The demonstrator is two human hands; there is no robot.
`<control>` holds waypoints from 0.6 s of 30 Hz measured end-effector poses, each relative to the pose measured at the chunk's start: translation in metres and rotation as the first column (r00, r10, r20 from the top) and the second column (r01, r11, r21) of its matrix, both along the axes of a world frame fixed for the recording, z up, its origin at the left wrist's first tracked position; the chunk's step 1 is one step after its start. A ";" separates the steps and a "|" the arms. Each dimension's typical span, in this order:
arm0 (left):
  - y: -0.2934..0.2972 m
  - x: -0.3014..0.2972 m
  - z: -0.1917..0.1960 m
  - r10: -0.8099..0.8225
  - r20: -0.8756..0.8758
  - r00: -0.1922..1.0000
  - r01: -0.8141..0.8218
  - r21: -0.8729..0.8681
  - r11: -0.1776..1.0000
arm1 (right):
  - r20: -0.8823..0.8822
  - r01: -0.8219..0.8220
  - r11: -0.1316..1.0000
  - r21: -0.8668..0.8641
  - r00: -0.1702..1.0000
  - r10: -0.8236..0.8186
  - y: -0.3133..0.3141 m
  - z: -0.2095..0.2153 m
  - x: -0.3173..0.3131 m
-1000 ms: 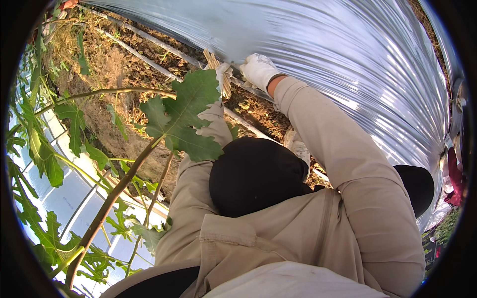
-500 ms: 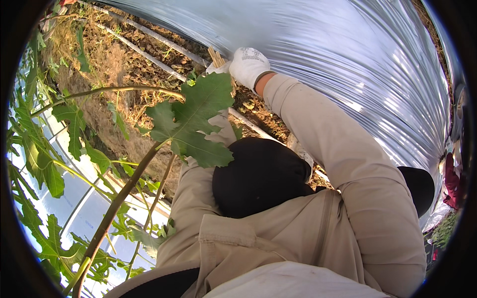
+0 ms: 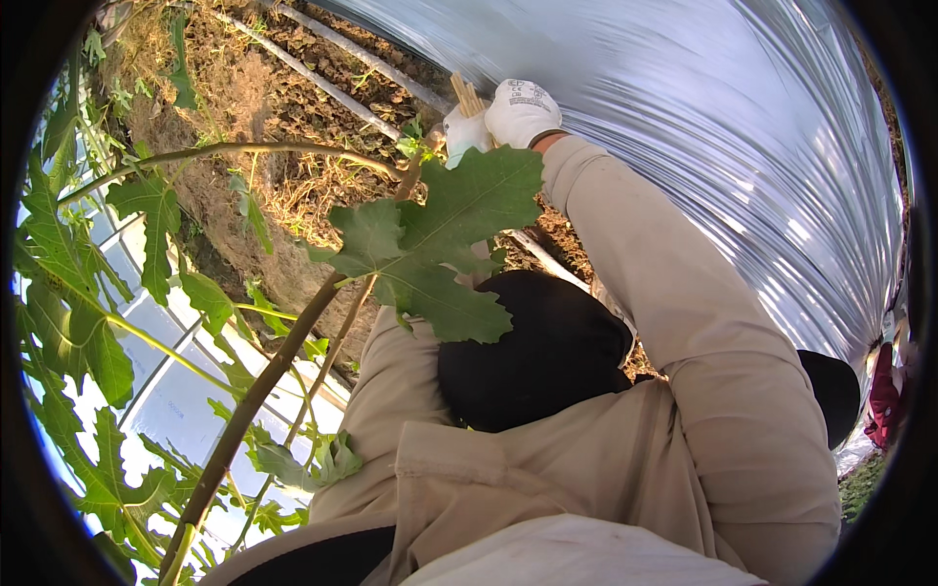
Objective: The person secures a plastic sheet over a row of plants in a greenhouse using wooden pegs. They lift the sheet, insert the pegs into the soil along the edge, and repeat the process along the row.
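Note:
A thin bundle of pale wooden sticks (image 3: 467, 96) rises from my left hand (image 3: 461, 134), which wears a white glove and is closed around it. A large green lobed leaf (image 3: 440, 234) partly covers that hand's wrist and forearm. Right beside it, my right hand (image 3: 523, 109), also in a white glove, is closed at the edge of the silver plastic film (image 3: 684, 127). Its fingertips are turned away, so what they grip is hidden. Both hands are close together, nearly touching, over brown soil.
A plant with a brown stem (image 3: 259, 396) leans across the left side. Pale pipes (image 3: 337, 93) lie on the dry, leaf-strewn soil (image 3: 264, 107). My black-clad knee (image 3: 532, 352) is below my hands. Dark red cloth (image 3: 884, 396) lies at the far right.
My hands and the sticks have shifted slightly right and up in the picture. The large leaf also appears farther right, and the whole view has moved a little.

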State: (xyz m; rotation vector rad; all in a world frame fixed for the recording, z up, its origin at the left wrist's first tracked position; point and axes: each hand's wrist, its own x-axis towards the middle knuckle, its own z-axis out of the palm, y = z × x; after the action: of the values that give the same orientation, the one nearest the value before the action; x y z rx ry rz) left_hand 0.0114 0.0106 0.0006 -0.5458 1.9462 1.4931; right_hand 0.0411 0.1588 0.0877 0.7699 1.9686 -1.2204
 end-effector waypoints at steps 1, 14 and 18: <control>0.002 0.000 0.003 -0.039 0.000 0.999 0.039 -0.059 0.997 | 0.014 0.024 1.000 0.005 1.000 -0.024 0.001 0.000 0.002; 0.013 0.003 0.027 -0.130 0.029 0.991 0.131 -0.030 0.991 | 0.186 0.314 0.889 -0.332 0.946 -0.264 0.116 0.087 0.149; 0.018 -0.001 0.041 -0.187 0.084 0.979 0.197 -0.136 0.971 | 0.150 0.286 0.951 -0.118 0.952 -0.268 0.190 0.136 0.237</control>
State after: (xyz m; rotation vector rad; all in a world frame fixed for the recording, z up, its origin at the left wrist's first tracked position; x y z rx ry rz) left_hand 0.0102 0.0291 0.0420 -0.4507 1.9998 1.2053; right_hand 0.2780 0.3486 0.2240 1.0543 1.6887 -1.4132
